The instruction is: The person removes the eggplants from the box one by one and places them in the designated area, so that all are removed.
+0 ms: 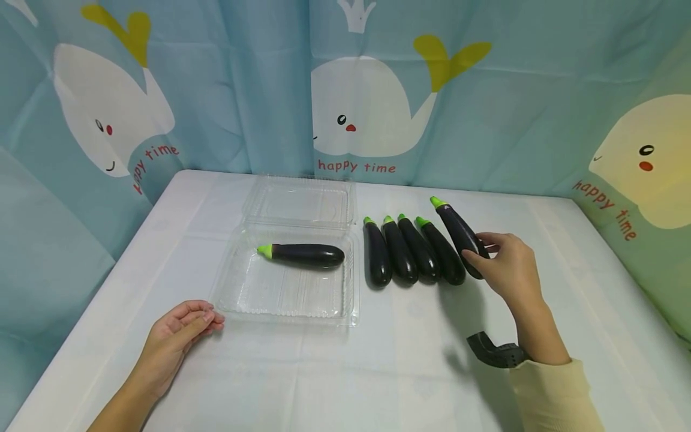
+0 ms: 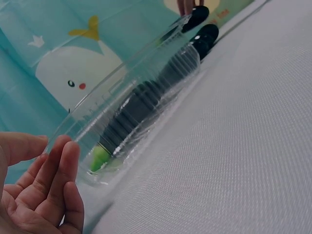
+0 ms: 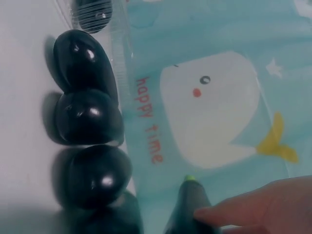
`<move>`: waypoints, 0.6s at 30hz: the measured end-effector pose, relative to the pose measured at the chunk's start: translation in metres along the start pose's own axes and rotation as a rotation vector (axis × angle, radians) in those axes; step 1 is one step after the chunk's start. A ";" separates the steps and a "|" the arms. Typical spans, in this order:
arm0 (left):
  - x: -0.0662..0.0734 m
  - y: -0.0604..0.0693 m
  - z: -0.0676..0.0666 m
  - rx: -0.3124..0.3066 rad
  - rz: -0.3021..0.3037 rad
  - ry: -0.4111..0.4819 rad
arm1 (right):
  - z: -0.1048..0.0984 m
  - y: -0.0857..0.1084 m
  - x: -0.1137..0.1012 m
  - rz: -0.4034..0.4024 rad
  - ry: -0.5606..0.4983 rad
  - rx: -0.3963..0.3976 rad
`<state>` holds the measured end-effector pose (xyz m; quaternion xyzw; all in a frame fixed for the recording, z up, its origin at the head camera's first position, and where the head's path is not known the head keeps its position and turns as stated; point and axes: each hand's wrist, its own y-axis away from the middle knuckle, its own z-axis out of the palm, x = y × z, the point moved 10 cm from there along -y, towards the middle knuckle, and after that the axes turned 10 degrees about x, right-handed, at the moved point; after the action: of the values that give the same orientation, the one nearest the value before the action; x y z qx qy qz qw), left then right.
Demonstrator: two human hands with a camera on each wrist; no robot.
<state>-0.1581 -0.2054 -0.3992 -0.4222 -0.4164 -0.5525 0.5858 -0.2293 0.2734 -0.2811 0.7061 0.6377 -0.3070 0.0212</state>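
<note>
A clear plastic clamshell box (image 1: pixel 281 300) lies on the table with its lid (image 1: pixel 299 201) folded back. Inside it, one eggplant (image 1: pixel 310 255) lies sideways, green stem to the left. My left hand (image 1: pixel 175 342) pinches the box's near left corner between thumb and fingers; the left wrist view shows the fingertips (image 2: pixel 68 151) at the rim. My right hand (image 1: pixel 510 267) grips another eggplant (image 1: pixel 459 231) by its thick end, above the table, stem pointing away and left. Beside it, several eggplants (image 1: pixel 398 252) lie in a row right of the box, stems toward the back.
A white cloth covers the table (image 1: pixel 302 378). Blue curtains (image 1: pixel 259 90) with whale prints stand behind and at the sides. A black strap-like piece (image 1: pixel 496 351) sits at the right wrist, by the cream sleeve (image 1: pixel 553 390).
</note>
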 end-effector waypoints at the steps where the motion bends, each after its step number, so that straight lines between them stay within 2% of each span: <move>1: 0.000 0.000 0.000 0.001 0.000 -0.001 | 0.001 0.000 0.002 0.005 0.002 -0.004; 18: -0.001 0.000 -0.001 -0.006 0.002 0.018 | 0.007 -0.002 0.018 0.026 0.035 0.004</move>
<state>-0.1585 -0.2058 -0.4002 -0.4195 -0.4091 -0.5569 0.5886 -0.2345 0.2869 -0.2944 0.7198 0.6280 -0.2957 0.0127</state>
